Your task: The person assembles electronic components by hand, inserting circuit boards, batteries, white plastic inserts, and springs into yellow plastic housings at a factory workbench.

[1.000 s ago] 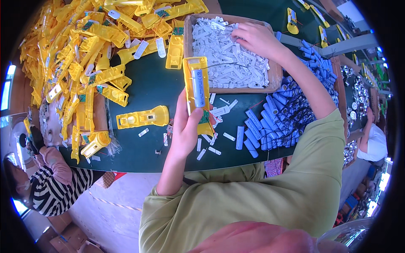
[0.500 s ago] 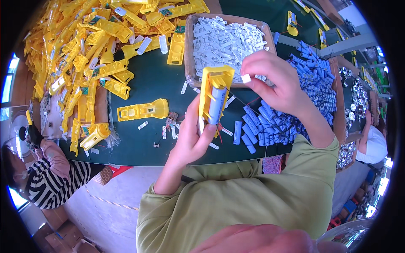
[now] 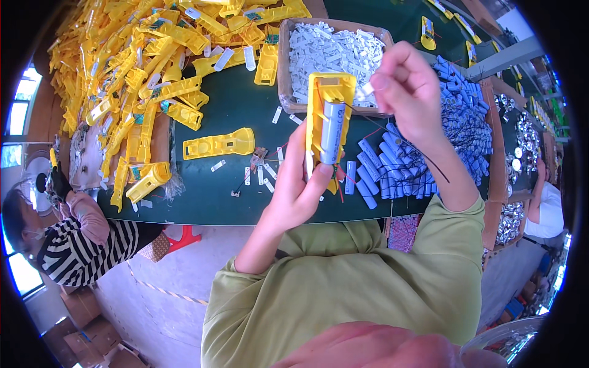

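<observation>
My left hand (image 3: 299,193) grips a yellow plastic housing (image 3: 316,113), held upright above the table with its hollow side showing. Inside it lies a blue cylindrical battery (image 3: 332,132), and my left thumb presses near its lower end. Thin red and dark wires come out of the housing. To the right, my right hand (image 3: 412,95) is raised with thumb and forefinger pinched together. A small white piece (image 3: 366,91) shows at those fingertips, slightly blurred. Dark wire runs from the battery's top toward the right hand.
A cardboard box (image 3: 284,67) of white strips stands behind the hands. Blue batteries (image 3: 460,116) are heaped at right, yellow housings (image 3: 147,67) at left. One housing (image 3: 219,144) and loose white strips lie on the green table (image 3: 215,202). A co-worker (image 3: 80,239) sits at left.
The housing has come up and slightly right in the picture, turning more upright. My right hand has moved up, its fingers more curled. The view has shifted a little.
</observation>
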`<move>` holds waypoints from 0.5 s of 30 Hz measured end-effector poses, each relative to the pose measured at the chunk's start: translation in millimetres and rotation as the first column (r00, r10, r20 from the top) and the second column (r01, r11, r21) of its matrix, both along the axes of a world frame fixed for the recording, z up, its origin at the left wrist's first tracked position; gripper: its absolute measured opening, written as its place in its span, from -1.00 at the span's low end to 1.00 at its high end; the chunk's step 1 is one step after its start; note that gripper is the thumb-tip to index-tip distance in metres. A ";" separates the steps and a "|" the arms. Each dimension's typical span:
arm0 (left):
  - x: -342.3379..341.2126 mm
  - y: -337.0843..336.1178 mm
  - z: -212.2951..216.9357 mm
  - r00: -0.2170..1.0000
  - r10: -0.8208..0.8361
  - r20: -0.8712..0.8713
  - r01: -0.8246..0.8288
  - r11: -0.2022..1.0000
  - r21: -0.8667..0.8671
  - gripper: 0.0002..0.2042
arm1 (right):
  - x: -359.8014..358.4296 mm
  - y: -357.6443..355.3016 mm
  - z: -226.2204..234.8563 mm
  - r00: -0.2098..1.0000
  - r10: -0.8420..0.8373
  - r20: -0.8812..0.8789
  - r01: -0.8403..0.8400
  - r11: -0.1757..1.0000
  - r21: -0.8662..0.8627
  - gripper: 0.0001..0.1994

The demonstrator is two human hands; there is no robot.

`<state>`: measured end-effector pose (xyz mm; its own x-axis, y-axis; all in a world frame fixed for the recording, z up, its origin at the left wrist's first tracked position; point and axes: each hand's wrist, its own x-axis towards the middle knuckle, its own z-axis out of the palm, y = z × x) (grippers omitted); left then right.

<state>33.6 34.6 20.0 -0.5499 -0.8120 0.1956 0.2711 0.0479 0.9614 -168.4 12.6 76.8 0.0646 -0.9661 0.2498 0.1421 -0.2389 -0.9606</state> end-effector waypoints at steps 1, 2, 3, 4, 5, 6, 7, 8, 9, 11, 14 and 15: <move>-4.3 2.1 2.0 0.999 0.030 -0.024 -0.029 0.999 0.022 -0.45 | 7.1 -1.3 -6.0 1.000 -0.014 -0.006 0.014 1.000 0.025 -0.83; -7.0 3.1 3.1 0.997 0.061 -0.047 -0.059 0.997 0.045 -0.45 | 10.9 -2.5 -10.1 1.000 -0.027 -0.013 0.028 0.998 0.051 -0.83; -8.3 -0.1 1.8 0.995 0.067 -0.068 -0.064 0.997 0.045 -0.45 | 10.3 -6.2 -12.2 1.000 -0.019 -0.003 0.019 0.996 0.082 -0.86; -6.4 -2.4 0.1 0.995 0.066 -0.069 -0.063 0.997 0.043 -0.45 | 8.7 -8.7 -11.5 1.000 -0.020 -0.003 0.020 0.997 0.079 -0.86; -3.2 -5.2 -1.6 0.995 0.020 -0.094 -0.016 0.999 0.042 -0.45 | 6.0 -10.5 -10.5 0.999 0.000 0.041 -0.002 0.999 0.048 -0.87; -1.2 -7.0 -2.9 0.993 -0.022 -0.117 0.028 0.999 0.043 -0.45 | 3.4 -11.5 -10.2 0.996 0.025 0.085 -0.026 1.000 0.018 -0.88; -0.3 -6.9 -3.1 0.993 -0.002 -0.114 0.011 0.997 0.076 -0.46 | 0.7 -11.0 -8.0 0.988 0.059 0.142 -0.067 0.996 0.054 -0.87; 1.5 -7.9 -4.0 0.994 -0.001 -0.112 0.010 0.997 0.076 -0.46 | 0.0 -11.5 -7.0 0.988 0.060 0.144 -0.068 0.996 0.054 -0.87; 3.5 -9.3 -5.8 0.991 -0.024 -0.129 0.032 0.997 0.065 -0.46 | -0.9 -11.7 -6.3 0.955 0.116 0.274 -0.141 0.987 0.071 -0.87; 2.3 -8.2 -5.9 0.998 0.043 -0.045 -0.043 0.999 0.014 -0.46 | 0.3 -10.9 -3.6 0.901 0.164 0.402 -0.213 0.974 0.079 -0.86; 3.7 -10.9 -9.8 0.991 -0.040 -0.129 0.038 0.999 -0.022 -0.46 | 9.2 -8.1 -3.5 0.876 0.256 0.409 -0.319 0.943 0.094 -0.85; 1.8 -10.3 -8.0 0.992 -0.030 -0.120 0.029 1.000 -0.009 -0.45 | 11.4 -7.1 -4.9 0.955 0.151 0.254 -0.182 0.978 0.105 -0.83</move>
